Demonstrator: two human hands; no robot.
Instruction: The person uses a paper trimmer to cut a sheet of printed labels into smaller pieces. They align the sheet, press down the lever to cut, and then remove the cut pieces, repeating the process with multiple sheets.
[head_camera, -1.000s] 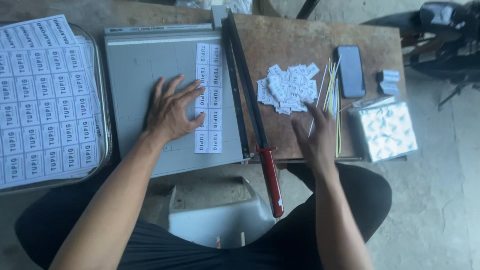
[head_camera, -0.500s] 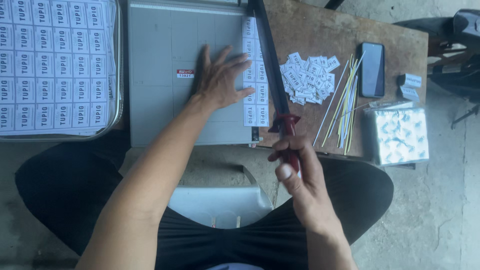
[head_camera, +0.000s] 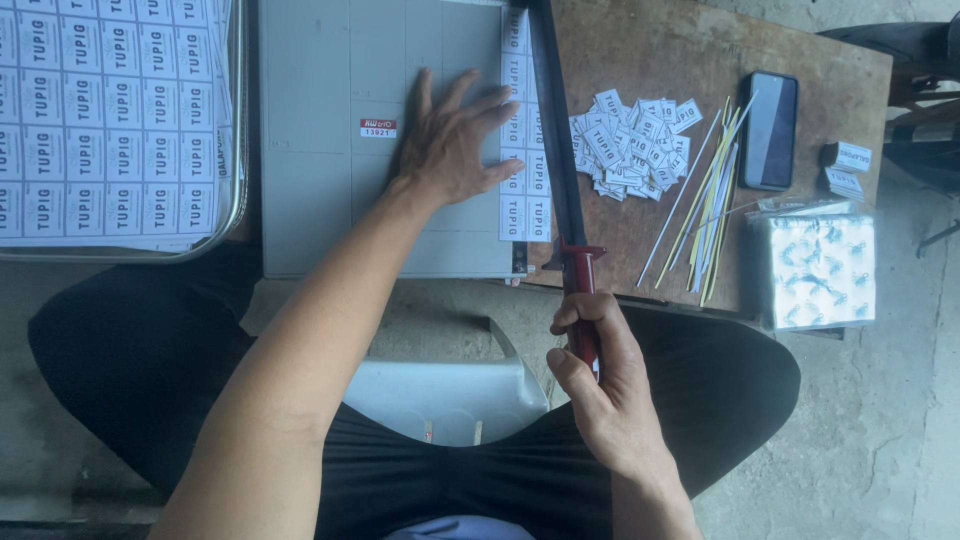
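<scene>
A grey paper cutter (head_camera: 330, 200) lies on a low brown table (head_camera: 650, 40). My left hand (head_camera: 450, 140) presses flat, fingers spread, on the cutter bed beside a strip of printed white labels (head_camera: 525, 180) under the blade edge. My right hand (head_camera: 600, 385) is closed around the red handle (head_camera: 582, 290) of the black cutter arm (head_camera: 553, 110), which runs along the bed's right edge. A pile of small cut labels (head_camera: 630, 145) lies just right of the arm.
A metal tray (head_camera: 238, 130) at left holds uncut label sheets (head_camera: 110, 110). Thin paper strips (head_camera: 705, 205), a black phone (head_camera: 768, 130), a patterned packet (head_camera: 818, 268) and small label stacks (head_camera: 848, 165) sit at right. A white plastic stool (head_camera: 440, 395) shows between my legs.
My right hand left the table near the cut labels and took hold of the red handle. My left hand stayed pressed on the cutter bed.
</scene>
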